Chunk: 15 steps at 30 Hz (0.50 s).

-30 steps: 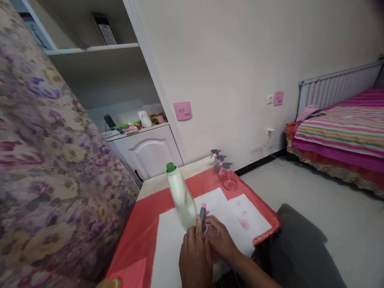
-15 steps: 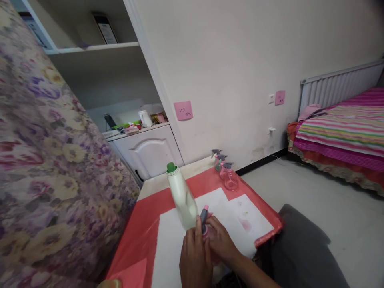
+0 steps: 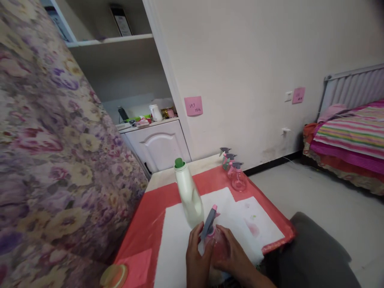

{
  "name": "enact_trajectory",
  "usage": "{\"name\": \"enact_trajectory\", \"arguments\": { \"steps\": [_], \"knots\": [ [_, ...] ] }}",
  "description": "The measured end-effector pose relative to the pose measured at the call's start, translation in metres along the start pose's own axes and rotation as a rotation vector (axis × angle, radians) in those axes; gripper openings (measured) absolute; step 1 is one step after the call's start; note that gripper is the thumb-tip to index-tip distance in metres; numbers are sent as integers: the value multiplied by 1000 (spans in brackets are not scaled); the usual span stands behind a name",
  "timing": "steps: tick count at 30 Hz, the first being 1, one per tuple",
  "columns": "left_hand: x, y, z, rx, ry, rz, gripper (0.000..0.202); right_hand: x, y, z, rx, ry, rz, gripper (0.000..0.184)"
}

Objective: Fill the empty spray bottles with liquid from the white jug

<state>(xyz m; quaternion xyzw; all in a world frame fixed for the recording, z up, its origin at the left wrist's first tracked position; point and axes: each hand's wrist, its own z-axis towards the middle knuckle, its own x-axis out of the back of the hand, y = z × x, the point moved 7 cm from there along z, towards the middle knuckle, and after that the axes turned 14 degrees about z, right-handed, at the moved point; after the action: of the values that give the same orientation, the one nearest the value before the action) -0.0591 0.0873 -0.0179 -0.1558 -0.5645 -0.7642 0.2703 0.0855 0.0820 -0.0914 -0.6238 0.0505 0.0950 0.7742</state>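
Note:
My left hand (image 3: 196, 258) and my right hand (image 3: 232, 256) are both wrapped around a small pink spray bottle (image 3: 213, 240) at the near edge of the table. Its grey trigger head (image 3: 209, 219) with a pink nozzle sticks up between my hands, tilted to the right. A tall white bottle (image 3: 189, 194) with a green cap stands just beyond my left hand on a white sheet (image 3: 177, 248).
Several more pink spray bottles (image 3: 235, 172) stand at the far right of the red-covered table (image 3: 144, 224). A round yellowish lid (image 3: 115, 276) lies at the near left. A floral curtain hangs left; a white cabinet (image 3: 156, 144) and a striped bed (image 3: 348, 136) lie beyond.
The view has shifted, so everything sits further right in the frame. The trigger head between my hands has tilted to the right and my left fingers have shifted lower on the bottle.

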Motion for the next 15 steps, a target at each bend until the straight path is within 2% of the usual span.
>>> {"name": "enact_trajectory", "arguments": {
  "steps": [6,15],
  "knots": [
    [-3,14,0,92,-10,-92,36,-1,16,0,-25,-27,-7,84],
    [-3,30,-4,14,-82,-136,29,6,46,-1,40,-88,-56,85]
  ]
}}
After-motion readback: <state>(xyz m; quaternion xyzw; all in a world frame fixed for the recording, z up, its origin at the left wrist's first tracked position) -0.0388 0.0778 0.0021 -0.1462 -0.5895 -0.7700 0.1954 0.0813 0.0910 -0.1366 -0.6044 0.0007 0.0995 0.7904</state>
